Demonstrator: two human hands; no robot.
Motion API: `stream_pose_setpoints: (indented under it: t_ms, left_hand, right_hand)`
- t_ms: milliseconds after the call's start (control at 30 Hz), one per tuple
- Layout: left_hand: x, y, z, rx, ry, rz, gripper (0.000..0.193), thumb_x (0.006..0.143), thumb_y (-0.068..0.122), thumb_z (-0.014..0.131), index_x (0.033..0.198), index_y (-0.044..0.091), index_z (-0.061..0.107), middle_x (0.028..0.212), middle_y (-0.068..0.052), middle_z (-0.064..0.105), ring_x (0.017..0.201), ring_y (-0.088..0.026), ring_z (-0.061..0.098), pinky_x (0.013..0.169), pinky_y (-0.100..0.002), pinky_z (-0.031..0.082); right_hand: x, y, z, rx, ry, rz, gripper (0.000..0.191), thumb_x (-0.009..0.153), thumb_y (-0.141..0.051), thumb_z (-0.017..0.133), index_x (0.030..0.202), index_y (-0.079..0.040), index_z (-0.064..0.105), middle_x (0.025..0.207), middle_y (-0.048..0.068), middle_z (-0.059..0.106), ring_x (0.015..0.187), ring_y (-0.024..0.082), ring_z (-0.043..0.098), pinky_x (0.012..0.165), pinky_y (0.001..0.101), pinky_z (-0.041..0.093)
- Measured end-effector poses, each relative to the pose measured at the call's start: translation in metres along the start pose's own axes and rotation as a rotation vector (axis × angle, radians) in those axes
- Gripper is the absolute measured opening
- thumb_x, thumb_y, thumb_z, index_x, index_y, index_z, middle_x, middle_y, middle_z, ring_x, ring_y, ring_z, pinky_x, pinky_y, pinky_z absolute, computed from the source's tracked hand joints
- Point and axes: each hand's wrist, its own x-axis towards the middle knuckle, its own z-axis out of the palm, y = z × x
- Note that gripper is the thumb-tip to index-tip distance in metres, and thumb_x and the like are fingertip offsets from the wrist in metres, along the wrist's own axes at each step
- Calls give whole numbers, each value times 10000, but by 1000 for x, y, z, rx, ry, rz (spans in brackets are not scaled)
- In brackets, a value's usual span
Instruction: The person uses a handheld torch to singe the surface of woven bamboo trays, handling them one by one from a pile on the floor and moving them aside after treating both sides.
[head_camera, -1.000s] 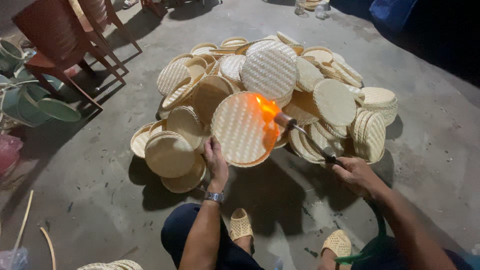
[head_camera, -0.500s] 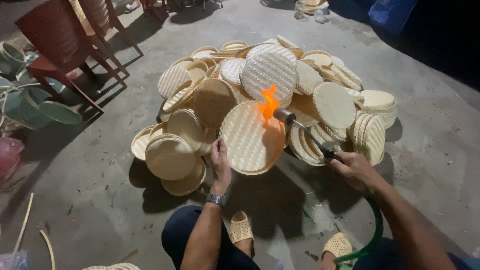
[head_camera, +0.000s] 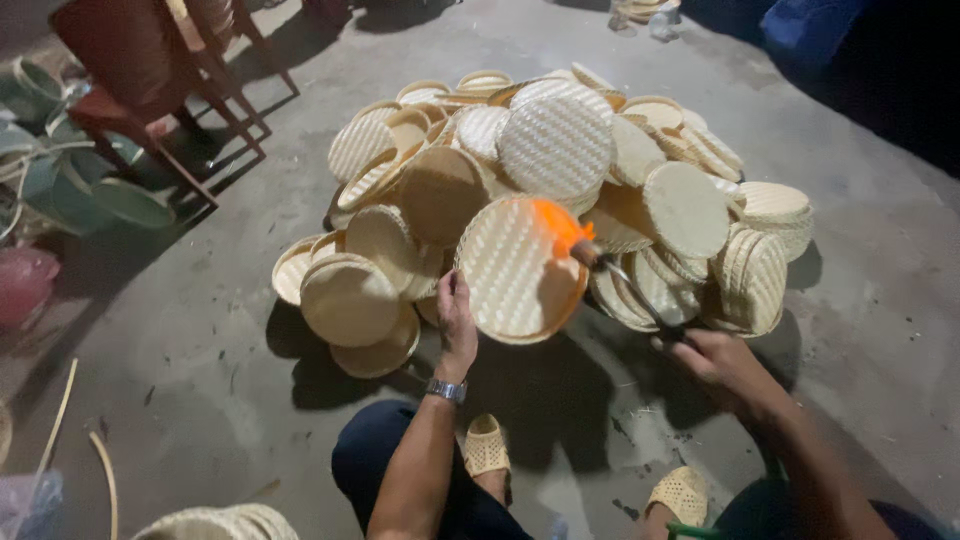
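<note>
Over pile (head_camera: 560, 150) | left hand (head_camera: 457, 322) fingers grip woven tray (head_camera: 515, 270) edge | right hand (head_camera: 722, 362) fingers clasp torch (head_camera: 625, 280)

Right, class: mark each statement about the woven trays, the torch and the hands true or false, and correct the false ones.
1. The left hand holds a round woven tray by its edge. True.
2. The right hand is empty. False: it holds a torch.
3. The flame touches the held tray. True.
4. The pile of trays sits on a table. False: it lies on the concrete floor.
</note>
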Motion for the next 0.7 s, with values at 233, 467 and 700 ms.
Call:
stream_pose_setpoints:
  t_ms: [233,467,700]
  left_hand:
    - [7,-35,4,-182,42,26,390,1075,308,523,1319,4,541,1274,-83,586,1165,-162,527,1050,-328,426]
    - [-3,-34,-6,-527,-100,-225,316,1048,205,514,1289,5,547,1237,-101,643,1144,-177,596,1028,-338,468]
    - [-15,-15,6,-476,-250,-370,316,1055,227,463,1255,4,564,1206,-102,669,1121,-178,621,1018,-341,489]
  right_hand:
    - [-11,9,22,165,-325,-50,319,1011,-320,597,1010,-7,661,669,65,616,538,171,578,457,340,507]
    - [13,3,19,224,116,-326,387,895,-342,606,1167,-96,728,715,40,724,577,130,655,528,310,551]
    - [28,12,-5,172,403,-110,455,892,-457,740,1065,-36,727,707,99,671,546,167,608,496,329,492]
